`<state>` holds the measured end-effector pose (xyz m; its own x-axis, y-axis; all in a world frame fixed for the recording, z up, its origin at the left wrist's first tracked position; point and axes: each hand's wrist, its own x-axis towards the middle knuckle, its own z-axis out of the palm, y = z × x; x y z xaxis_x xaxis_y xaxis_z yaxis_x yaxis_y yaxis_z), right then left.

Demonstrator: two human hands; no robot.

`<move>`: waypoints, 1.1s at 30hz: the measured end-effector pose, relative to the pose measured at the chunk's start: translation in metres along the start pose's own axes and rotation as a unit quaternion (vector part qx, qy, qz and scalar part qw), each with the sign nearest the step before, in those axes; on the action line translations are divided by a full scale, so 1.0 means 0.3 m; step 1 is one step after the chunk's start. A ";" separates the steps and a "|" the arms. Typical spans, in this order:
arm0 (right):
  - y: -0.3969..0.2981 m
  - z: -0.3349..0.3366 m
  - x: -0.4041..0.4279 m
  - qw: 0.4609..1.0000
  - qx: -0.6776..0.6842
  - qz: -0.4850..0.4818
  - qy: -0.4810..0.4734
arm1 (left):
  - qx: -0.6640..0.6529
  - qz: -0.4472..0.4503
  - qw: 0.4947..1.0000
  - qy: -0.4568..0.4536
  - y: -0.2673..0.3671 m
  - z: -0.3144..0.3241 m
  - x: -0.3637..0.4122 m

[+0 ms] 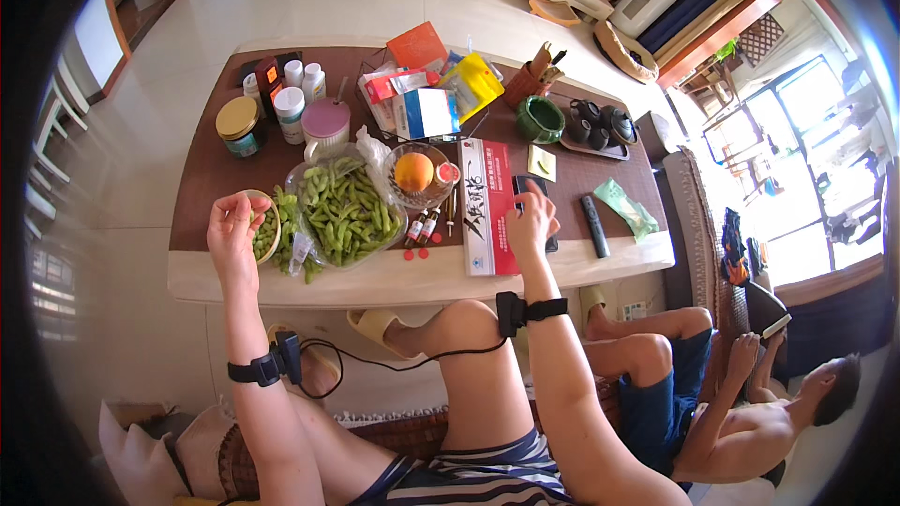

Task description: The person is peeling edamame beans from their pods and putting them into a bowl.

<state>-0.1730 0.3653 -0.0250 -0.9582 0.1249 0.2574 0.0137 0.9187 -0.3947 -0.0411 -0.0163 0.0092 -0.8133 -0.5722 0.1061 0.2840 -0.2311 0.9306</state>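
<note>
My left hand [238,232] is raised over the left edge of a small bowl of shelled green beans [266,235]. Its thumb and fingers pinch what looks like a small green bean [252,216], mostly hidden by the fingers. To the right of the bowl, edamame pods [344,207] fill a clear plastic tray [396,237], with leafy green bits [287,211] heaped between the two. Over a dark smartphone [552,244], my right hand [532,221] has its fingers apart and holds nothing; I cannot tell whether it touches the screen. A red and white flat box [485,225] bearing writing lies beside it.
A glass bowl holds an orange fruit [413,172]; small bottles [422,227] lie before it. Jars [238,126], a lidded mug [325,126], a wire basket of packets [425,112], a tea set [598,128] and a remote [594,226] stand around. Another person [738,429] sits at right.
</note>
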 end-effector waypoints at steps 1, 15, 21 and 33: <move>0.009 0.016 -0.004 0.999 -0.007 -0.051 0.000 | 0.005 0.002 1.000 0.008 0.007 0.020 -0.001; -0.923 0.097 -0.322 0.725 0.563 -0.233 -0.320 | -0.024 -0.022 0.999 0.002 -0.034 -0.057 -0.017; -0.952 0.176 -0.411 0.637 0.622 -0.102 -0.444 | 0.085 -0.072 0.994 0.015 0.032 -0.105 -0.061; -1.019 0.218 -0.445 0.682 0.609 -0.119 -0.388 | -0.085 -0.144 0.984 -0.053 0.086 -0.072 -0.025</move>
<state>-0.0680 0.0433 0.0036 -0.7609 -0.6434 0.0837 0.0376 -0.1726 -0.9843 -0.0168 -0.0349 0.0248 -0.9184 -0.3803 -0.1089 0.1080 -0.5058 0.8559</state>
